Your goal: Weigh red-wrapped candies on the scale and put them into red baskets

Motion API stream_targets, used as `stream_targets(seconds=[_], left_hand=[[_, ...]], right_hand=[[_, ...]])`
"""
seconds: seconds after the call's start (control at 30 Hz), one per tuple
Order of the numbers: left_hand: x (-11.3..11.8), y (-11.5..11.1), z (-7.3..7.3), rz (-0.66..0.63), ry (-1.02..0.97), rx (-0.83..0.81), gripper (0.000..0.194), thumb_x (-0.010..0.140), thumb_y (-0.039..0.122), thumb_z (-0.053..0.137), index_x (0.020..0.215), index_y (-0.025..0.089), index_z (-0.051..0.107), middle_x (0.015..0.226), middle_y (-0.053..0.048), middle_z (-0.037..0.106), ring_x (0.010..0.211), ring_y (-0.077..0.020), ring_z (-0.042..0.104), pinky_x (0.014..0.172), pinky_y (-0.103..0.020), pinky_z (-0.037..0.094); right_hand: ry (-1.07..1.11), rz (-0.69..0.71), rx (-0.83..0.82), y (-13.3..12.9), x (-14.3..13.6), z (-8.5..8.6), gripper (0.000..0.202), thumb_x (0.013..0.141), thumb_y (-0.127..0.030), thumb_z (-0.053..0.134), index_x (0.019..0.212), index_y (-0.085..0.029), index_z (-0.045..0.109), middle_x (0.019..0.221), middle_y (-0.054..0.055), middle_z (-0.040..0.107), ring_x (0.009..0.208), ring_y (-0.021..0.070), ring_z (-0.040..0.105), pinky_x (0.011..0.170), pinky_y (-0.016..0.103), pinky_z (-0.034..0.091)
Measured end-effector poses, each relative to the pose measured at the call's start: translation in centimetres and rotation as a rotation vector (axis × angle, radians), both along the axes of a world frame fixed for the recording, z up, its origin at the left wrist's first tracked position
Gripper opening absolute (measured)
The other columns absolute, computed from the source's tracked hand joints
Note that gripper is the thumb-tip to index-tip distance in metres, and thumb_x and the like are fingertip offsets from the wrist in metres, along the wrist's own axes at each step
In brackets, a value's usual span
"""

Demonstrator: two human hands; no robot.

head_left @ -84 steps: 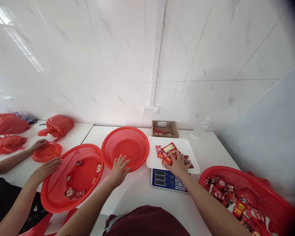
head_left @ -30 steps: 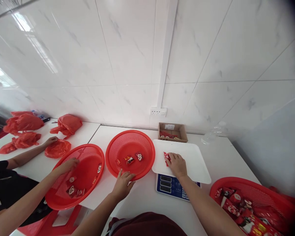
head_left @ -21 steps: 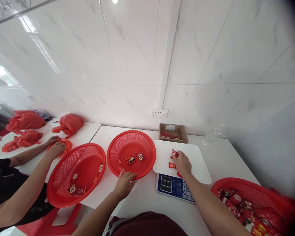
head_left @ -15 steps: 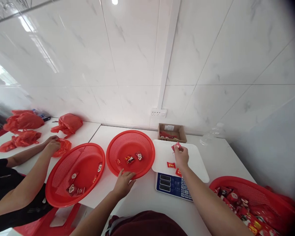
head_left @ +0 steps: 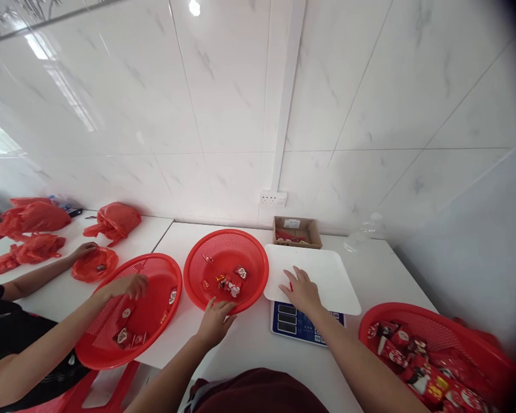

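My left hand rests at the near rim of the middle red basket, fingers apart and nothing in it. Several wrapped candies lie in that basket. Over the white tray of a blue scale, my right hand is spread open. A small red packet shows between its thumb and fingers, apparently on the tray. The hand partly covers the scale's keypad.
A basket full of packets stands at the right. At the left, a person's hand reaches over another red basket. Red bags, a cardboard box and a clear bottle are near the wall.
My right hand has let go of the packets it held and moved down and left, fingers spreading. More candies lie in the middle basket. The other person's hand moved from the bag over the left basket.
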State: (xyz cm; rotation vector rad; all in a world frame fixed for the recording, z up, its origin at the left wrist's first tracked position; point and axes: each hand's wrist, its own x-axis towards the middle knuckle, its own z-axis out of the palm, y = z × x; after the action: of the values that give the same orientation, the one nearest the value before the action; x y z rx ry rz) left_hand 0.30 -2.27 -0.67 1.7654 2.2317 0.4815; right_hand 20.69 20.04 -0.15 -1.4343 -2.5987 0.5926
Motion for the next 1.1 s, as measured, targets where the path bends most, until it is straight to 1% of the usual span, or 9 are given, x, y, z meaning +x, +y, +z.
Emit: stream_targets(seconds=[0.2, 0.33, 0.43, 0.6, 0.67, 0.77, 0.9, 1.0, 1.1], left_hand=[[-0.3, 0.2, 0.0, -0.015, 0.019, 0.008, 0.026, 0.089, 0.029, 0.049, 0.110, 0.025, 0.064, 0.104, -0.006, 0.070, 0.097, -0.0236, 0.065, 0.104, -0.052, 0.035], [-0.2, 0.2, 0.1, -0.012, 0.020, 0.018, 0.027, 0.090, 0.030, 0.048, 0.111, 0.025, 0.064, 0.105, -0.006, 0.070, 0.097, -0.0231, 0.064, 0.104, -0.051, 0.036], [-0.3, 0.3, 0.1, -0.012, 0.011, 0.002, 0.028, 0.090, 0.030, 0.047, 0.112, 0.025, 0.063, 0.107, -0.007, 0.070, 0.099, -0.0231, 0.064, 0.105, -0.051, 0.034], [-0.9, 1.0, 0.3, -0.004, 0.002, -0.039, 0.029, 0.090, 0.029, 0.047, 0.114, 0.025, 0.062, 0.110, -0.007, 0.069, 0.102, -0.0235, 0.063, 0.106, -0.051, 0.032], [-1.4, 1.6, 0.2, -0.002, 0.012, -0.044, 0.030, 0.089, 0.029, 0.047, 0.115, 0.026, 0.062, 0.112, -0.007, 0.068, 0.104, -0.0233, 0.063, 0.107, -0.050, 0.032], [-2.5, 2.6, 0.0, 0.016, 0.051, -0.048, 0.031, 0.087, 0.029, 0.048, 0.115, 0.026, 0.062, 0.115, -0.007, 0.068, 0.109, -0.0244, 0.061, 0.106, -0.050, 0.033], [-4.6, 3.6, -0.8, 0.096, 0.111, 0.004, 0.031, 0.087, 0.029, 0.044, 0.111, 0.025, 0.064, 0.112, -0.009, 0.069, 0.108, -0.0278, 0.061, 0.105, -0.053, 0.033], [-6.1, 3.8, -1.3, 0.144, 0.145, 0.083, 0.032, 0.085, 0.029, 0.042, 0.107, 0.023, 0.065, 0.106, -0.011, 0.070, 0.104, -0.0308, 0.062, 0.100, -0.056, 0.037], [-6.7, 3.6, -1.6, 0.174, 0.163, 0.175, 0.037, 0.084, 0.032, 0.042, 0.113, 0.021, 0.063, 0.109, -0.014, 0.067, 0.111, -0.0339, 0.058, 0.096, -0.056, 0.041]], right_hand=[[0.023, 0.036, 0.066, 0.0, 3.5, -1.3, 0.031, 0.091, -0.036, 0.037, 0.105, -0.023, 0.062, 0.111, 0.009, 0.059, 0.097, 0.0208, 0.056, 0.078, 0.032, 0.044], [0.308, -0.276, -0.200, 1.3, 3.1, -0.9, 0.017, 0.081, -0.036, 0.053, 0.081, -0.022, 0.062, 0.097, 0.005, 0.059, 0.080, 0.0180, 0.057, 0.070, 0.031, 0.043], [0.464, -0.438, -0.305, 1.6, 1.4, -0.1, 0.024, 0.081, -0.041, 0.050, 0.080, -0.019, 0.060, 0.089, 0.008, 0.061, 0.082, 0.0210, 0.058, 0.074, 0.035, 0.046], [0.742, -0.333, -0.531, -0.7, -3.4, 3.8, 0.049, 0.087, -0.058, 0.030, 0.112, -0.025, 0.057, 0.109, 0.007, 0.066, 0.090, 0.0170, 0.064, 0.074, 0.032, 0.053], [0.978, -0.196, -0.831, -1.7, -4.6, 6.3, 0.058, 0.083, -0.064, 0.039, 0.128, -0.029, 0.047, 0.132, 0.008, 0.055, 0.108, 0.0189, 0.060, 0.085, 0.036, 0.052], [1.097, -0.113, -0.908, -1.9, -4.3, 9.0, 0.069, 0.078, -0.066, 0.049, 0.136, -0.031, 0.039, 0.147, 0.009, 0.040, 0.123, 0.0207, 0.050, 0.096, 0.038, 0.047], [1.071, -0.282, -0.424, 0.3, 1.5, 8.1, 0.067, 0.081, -0.063, 0.043, 0.137, -0.027, 0.037, 0.136, 0.011, 0.050, 0.117, 0.0214, 0.053, 0.095, 0.041, 0.047], [0.859, -0.555, -0.016, 1.3, 9.7, 4.2, 0.066, 0.083, -0.055, 0.040, 0.137, -0.017, 0.038, 0.132, 0.017, 0.052, 0.115, 0.0253, 0.053, 0.099, 0.046, 0.042], [0.458, -0.768, 0.088, 0.1, 18.5, -0.9, 0.065, 0.083, -0.046, 0.042, 0.137, -0.008, 0.039, 0.137, 0.022, 0.047, 0.130, 0.0304, 0.041, 0.107, 0.049, 0.032]])
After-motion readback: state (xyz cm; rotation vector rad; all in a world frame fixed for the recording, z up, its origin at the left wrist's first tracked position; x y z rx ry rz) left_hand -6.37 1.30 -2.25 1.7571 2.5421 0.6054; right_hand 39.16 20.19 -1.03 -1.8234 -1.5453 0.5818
